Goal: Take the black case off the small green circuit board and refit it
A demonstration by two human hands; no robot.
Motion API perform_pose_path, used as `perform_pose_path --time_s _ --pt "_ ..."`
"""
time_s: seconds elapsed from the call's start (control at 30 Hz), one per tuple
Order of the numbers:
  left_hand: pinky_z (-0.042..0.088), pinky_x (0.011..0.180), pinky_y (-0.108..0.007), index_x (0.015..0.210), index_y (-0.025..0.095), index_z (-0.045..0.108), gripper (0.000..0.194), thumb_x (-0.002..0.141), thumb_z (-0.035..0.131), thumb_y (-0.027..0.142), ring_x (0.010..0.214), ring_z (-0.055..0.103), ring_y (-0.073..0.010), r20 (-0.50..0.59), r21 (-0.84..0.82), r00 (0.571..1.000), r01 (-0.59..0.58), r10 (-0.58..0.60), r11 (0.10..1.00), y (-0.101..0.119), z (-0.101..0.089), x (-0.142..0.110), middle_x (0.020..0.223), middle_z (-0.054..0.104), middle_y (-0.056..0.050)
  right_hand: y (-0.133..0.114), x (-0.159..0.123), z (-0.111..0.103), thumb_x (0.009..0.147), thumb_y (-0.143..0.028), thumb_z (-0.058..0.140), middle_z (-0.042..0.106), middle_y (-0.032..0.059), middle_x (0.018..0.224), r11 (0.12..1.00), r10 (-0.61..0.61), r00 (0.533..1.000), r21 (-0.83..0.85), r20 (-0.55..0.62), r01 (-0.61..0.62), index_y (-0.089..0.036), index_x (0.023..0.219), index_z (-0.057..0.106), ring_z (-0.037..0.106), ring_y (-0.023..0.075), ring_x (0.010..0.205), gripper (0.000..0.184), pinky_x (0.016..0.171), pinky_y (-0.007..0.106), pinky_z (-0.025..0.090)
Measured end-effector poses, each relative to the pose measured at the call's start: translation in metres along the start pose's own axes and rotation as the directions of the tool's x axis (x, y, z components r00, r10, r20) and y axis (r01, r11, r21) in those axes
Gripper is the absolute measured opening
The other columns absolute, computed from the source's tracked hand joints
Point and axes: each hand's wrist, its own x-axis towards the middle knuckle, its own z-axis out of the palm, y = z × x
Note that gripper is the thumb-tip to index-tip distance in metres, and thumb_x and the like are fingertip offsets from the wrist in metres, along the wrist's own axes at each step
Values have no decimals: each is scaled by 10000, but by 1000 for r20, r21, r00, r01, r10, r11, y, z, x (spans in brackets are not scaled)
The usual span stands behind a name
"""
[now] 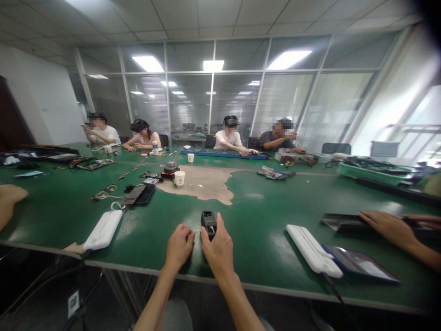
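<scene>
A small black box-shaped device (208, 222) stands on the green table (262, 216) near its front edge. My right hand (217, 248) is wrapped round its lower part, thumb on its left side. My left hand (179, 246) rests just to the left of it, fingers curled into a loose fist, touching the tabletop and close to the device; nothing shows in it.
White power strips lie at left (103, 230) and right (313, 249). A neighbour's hand (391, 226) rests on dark panels at right; another's arm (8, 200) is at far left. Paper cups (179, 177), tools and parts lie mid-table. Several people sit at the far side.
</scene>
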Motion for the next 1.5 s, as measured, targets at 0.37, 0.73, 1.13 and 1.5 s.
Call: perform_pose_path --time_s 0.37,0.73,1.13,1.5 --pt "422 777 -236 751 190 626 242 896 460 291 812 572 -126 9 -12 1000 5 -5 1000 -1 0 0 877 592 -29 -1 -6 6 852 -333 519 542 216 1308 995 51 998 -82 46 -48 -28 1428 323 566 318 1158 680 925 399 462" --pt "436 791 -252 729 195 633 268 895 450 297 818 574 -135 6 -15 1000 -15 15 1000 -2 -1 1 880 607 -37 15 -21 21 826 -437 563 414 258 1410 989 46 997 -142 62 -37 -22 1436 308 453 362 1270 780 980 463 420" --pt "440 799 -265 738 196 631 273 899 442 309 834 577 -143 13 -20 1000 -22 22 1000 -2 -1 0 904 613 -42 39 -36 19 820 -558 573 377 192 1459 998 -36 996 39 -85 40 -101 1469 247 369 301 1336 858 1065 469 346" --pt "442 807 -272 740 193 631 264 898 444 291 841 578 -148 17 -22 1000 -12 12 1000 2 -3 1 901 607 -45 38 -39 20 859 -517 548 436 199 1414 998 -41 997 53 -65 44 -90 1463 254 426 293 1291 796 1046 453 360"
